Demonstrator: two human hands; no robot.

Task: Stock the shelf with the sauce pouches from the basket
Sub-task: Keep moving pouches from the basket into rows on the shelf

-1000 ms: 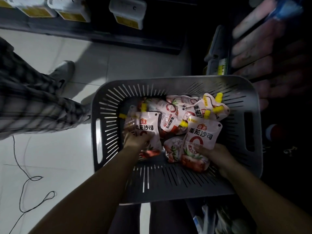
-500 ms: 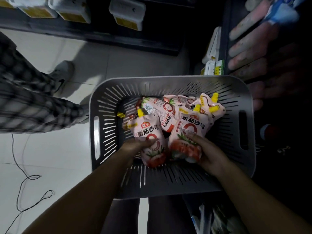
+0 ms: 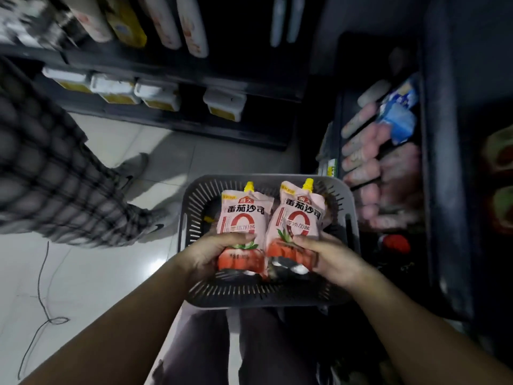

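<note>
Head view: two sauce pouches held upright over the basket, one in each hand.
Gripped at its bottom, fingers curled round it, the left pouch [image 3: 243,218] sits in the left hand [image 3: 206,255]; the right pouch [image 3: 298,218], just beside it, is gripped likewise by the right hand [image 3: 330,259]. Both hang above the near edge of the basket [image 3: 263,300], spouts up, judged ready to stand on the shelf [image 3: 441,190] past its right edge.

Bare left hand [image 3: 205,257], bare right hand [image 3: 330,259], dark grey trousers [image 3: 277,345].

Dim shop aisle: dark shelves [image 3: 194,77] stocked with rows of identical white tubs [image 3: 113,91] and pink packets [image 3: 388,168], over pale tiled floor [image 3: 83,273].
</note>
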